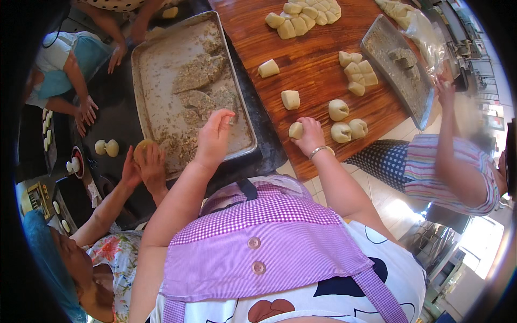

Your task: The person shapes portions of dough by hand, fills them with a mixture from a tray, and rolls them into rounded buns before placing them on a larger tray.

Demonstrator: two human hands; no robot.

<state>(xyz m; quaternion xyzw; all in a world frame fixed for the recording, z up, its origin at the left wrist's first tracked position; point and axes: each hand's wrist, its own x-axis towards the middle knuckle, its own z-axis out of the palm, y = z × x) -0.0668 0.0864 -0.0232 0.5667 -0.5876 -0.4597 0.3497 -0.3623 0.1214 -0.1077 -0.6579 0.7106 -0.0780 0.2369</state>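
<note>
My left hand (214, 135) reaches over a large metal tray (141, 81) spread with crumbly brown-green filling (200, 86), fingertips bent down onto the filling near the tray's front right corner. My right hand (311, 135) rests on the wooden board (312, 64), curled around a pale dough piece (295, 130). Close by on the board lie more dough lumps (290, 99), including three shaped rounds (344, 123) just right of my right hand.
Another person's hands (144, 164) roll a dough ball at my left, beside two rounds (106, 147) on the dark counter. A second tray of filling (398, 70) sits at the board's right, near a person in stripes (463, 167). Dough heaps (304, 13) lie far back.
</note>
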